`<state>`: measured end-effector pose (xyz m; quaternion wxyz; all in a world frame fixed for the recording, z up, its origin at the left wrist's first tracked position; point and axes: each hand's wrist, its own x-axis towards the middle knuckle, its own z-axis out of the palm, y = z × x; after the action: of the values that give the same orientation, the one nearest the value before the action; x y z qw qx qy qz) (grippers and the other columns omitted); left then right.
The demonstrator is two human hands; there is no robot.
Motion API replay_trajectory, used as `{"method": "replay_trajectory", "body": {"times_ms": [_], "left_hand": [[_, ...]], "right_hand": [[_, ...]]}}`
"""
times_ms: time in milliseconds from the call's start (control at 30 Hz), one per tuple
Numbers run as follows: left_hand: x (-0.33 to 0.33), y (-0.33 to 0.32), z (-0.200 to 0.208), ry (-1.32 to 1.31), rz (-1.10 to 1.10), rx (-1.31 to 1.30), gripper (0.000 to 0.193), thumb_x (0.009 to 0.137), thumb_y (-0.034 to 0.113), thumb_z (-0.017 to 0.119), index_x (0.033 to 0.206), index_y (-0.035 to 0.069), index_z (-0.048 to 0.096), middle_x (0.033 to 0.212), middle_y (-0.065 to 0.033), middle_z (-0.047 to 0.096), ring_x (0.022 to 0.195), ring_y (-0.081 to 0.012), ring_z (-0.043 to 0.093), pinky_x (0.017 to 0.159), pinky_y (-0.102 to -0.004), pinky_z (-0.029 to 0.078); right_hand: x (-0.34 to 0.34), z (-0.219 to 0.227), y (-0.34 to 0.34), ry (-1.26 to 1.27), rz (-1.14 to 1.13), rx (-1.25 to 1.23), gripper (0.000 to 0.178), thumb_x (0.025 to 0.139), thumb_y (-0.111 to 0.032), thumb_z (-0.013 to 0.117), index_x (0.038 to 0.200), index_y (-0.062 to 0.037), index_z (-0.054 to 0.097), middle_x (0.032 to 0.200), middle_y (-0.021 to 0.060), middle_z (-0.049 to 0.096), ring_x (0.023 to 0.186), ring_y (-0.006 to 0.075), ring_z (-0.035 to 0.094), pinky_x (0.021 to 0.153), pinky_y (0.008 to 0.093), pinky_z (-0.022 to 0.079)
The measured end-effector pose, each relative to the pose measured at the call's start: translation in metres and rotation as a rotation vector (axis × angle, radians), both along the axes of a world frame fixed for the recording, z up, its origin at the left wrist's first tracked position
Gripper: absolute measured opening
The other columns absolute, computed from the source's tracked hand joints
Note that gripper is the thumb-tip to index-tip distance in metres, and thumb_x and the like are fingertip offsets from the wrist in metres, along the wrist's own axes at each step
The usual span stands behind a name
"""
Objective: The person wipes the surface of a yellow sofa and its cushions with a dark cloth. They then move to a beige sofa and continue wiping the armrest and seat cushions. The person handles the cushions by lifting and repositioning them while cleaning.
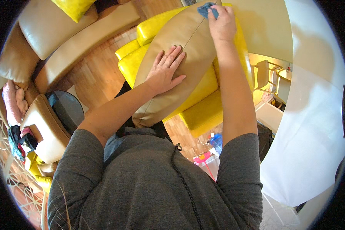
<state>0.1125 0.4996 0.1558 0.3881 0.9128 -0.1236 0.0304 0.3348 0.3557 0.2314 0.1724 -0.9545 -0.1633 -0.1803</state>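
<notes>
A tan, leather-like cushion [195, 53] with a seam along its middle stands in front of me, its far end toward the top of the view. My left hand [165, 71] lies flat on its surface, fingers spread. At the far end, my right hand [222, 23] grips a blue cloth [207, 10] and presses it against the cushion near the seam. Beneath and behind the cushion is a yellow armchair [203, 109]. The cushion's underside is hidden.
A tan sofa [57, 23] with a yellow cushion [73, 8] curves along the left. Clothes [21, 140] lie near a tan seat at far left. A pink broom-like tool [203, 158] and a blue bottle [216, 142] are by my right arm. A white sheet [306, 145] hangs at right.
</notes>
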Motion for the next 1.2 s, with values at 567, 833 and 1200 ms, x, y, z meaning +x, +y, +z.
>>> {"method": "replay_trajectory", "body": {"times_ms": [567,833,1200], "left_hand": [[0.001,0.003,-0.004,-0.004,-0.015,-0.043,0.08,0.094,0.043,0.069,0.159,0.011,0.035,0.167,-0.0133,0.03,0.155,-0.0326,0.028,0.125,-0.0549,0.022],[0.011,0.013,-0.031,-0.05,-0.014,-0.105,0.06,0.103,0.028,0.059,0.159,0.018,0.039,0.166,-0.0088,0.034,0.155,-0.0294,0.029,0.124,-0.0539,0.025],[0.01,0.046,-0.04,-0.102,-0.048,0.264,0.073,0.099,0.043,0.064,0.16,0.014,0.036,0.164,-0.0122,0.036,0.152,-0.0313,0.034,0.124,-0.0468,0.03]], "right_hand": [[0.0,-0.023,-0.008,0.007,-0.002,-0.056,0.013,0.086,-0.015,0.075,0.094,-0.0059,0.071,0.099,0.0186,0.065,0.091,0.0402,0.066,0.079,0.0472,0.054],[-0.089,-0.016,-0.024,0.229,0.144,0.446,0.015,0.088,-0.02,0.077,0.097,-0.0086,0.073,0.102,0.0151,0.067,0.094,0.0338,0.067,0.084,0.0435,0.054],[-0.348,-0.069,0.017,0.452,0.33,0.336,0.021,0.077,-0.009,0.082,0.096,-0.0103,0.072,0.1,0.011,0.065,0.09,0.0314,0.067,0.074,0.0386,0.056]]}}
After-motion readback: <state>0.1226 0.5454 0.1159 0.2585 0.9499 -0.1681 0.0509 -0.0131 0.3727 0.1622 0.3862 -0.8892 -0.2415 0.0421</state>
